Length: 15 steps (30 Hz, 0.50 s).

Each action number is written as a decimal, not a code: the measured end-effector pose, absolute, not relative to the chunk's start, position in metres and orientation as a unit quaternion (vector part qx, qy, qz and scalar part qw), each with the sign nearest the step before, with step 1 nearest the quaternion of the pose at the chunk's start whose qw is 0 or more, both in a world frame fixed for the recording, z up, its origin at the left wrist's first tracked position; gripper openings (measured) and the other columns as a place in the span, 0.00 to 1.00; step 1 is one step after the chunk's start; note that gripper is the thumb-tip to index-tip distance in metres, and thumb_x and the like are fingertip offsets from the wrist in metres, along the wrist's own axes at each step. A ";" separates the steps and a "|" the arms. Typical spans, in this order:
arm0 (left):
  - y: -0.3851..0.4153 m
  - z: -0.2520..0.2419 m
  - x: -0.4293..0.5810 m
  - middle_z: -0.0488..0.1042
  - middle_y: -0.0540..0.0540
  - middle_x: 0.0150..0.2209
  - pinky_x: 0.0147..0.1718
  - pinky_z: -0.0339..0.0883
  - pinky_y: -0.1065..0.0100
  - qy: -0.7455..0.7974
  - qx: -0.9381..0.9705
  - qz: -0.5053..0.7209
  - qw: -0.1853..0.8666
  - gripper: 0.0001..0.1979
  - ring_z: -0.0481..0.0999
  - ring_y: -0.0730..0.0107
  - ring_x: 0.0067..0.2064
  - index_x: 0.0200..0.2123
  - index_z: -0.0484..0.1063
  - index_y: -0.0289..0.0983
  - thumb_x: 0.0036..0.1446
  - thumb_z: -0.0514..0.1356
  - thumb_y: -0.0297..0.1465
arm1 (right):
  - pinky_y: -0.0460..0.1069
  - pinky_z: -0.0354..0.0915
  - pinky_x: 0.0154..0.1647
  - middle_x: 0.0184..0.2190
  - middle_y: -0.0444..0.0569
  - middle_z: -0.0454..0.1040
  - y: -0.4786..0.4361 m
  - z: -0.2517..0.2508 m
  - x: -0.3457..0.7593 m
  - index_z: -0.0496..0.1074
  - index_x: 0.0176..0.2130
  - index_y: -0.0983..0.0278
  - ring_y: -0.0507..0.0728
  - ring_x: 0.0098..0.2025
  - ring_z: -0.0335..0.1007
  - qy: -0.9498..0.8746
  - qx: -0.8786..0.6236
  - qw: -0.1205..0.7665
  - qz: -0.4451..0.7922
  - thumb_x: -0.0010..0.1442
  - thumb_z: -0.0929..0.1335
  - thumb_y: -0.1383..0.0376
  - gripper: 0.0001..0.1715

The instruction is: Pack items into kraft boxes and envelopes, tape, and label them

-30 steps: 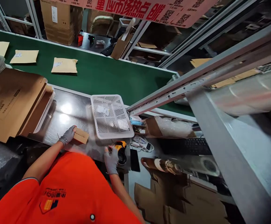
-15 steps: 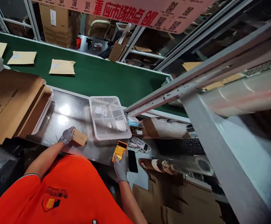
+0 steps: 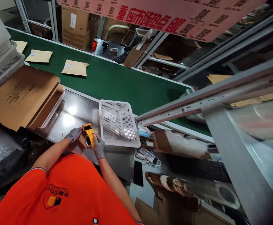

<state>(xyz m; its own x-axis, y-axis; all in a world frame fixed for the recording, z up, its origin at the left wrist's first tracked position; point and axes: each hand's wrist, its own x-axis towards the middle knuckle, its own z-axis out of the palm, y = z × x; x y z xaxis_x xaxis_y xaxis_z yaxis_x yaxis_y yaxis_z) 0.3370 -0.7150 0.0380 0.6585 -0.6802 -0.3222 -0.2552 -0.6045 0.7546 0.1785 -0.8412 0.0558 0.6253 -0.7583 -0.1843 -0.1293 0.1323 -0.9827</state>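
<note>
Both hands are busy and close together right at the bench edge; right hand [image 3: 99,147] is wrapped around a yellow tape dispenser [image 3: 91,134], left hand [image 3: 75,133] grips the small cardboard box [image 3: 81,142] by its far-left end, though the dispenser hides a good bit of it; box sits on the steel bench [image 3: 70,122], just in front of the orange shirt [image 3: 75,187]; to me it looks like a taping step, so I'd keep the left fingers firm but clear of the cutting edge, line the tape up square with the seam, and press down evenly so it doesn't wrinkle; brace that box too, it's probably light enough to skid on slick metal; white basket [image 3: 122,144] is just right of the work, label slip [image 3: 110,116] inside, so watch the elbow; past that, tan envelopes [image 3: 74,67] lie on the green belt [image 3: 117,84].
</note>
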 end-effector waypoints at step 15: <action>-0.704 0.071 0.341 0.83 0.42 0.33 0.33 0.76 0.63 -0.122 0.787 -0.390 0.463 0.34 0.81 0.61 0.33 0.41 0.83 0.36 0.75 0.55 0.60 | 0.60 0.77 0.46 0.40 0.56 0.87 -0.855 0.040 0.157 0.86 0.39 0.60 0.66 0.43 0.80 0.299 -0.655 0.662 -0.208 0.55 0.76 0.37 0.30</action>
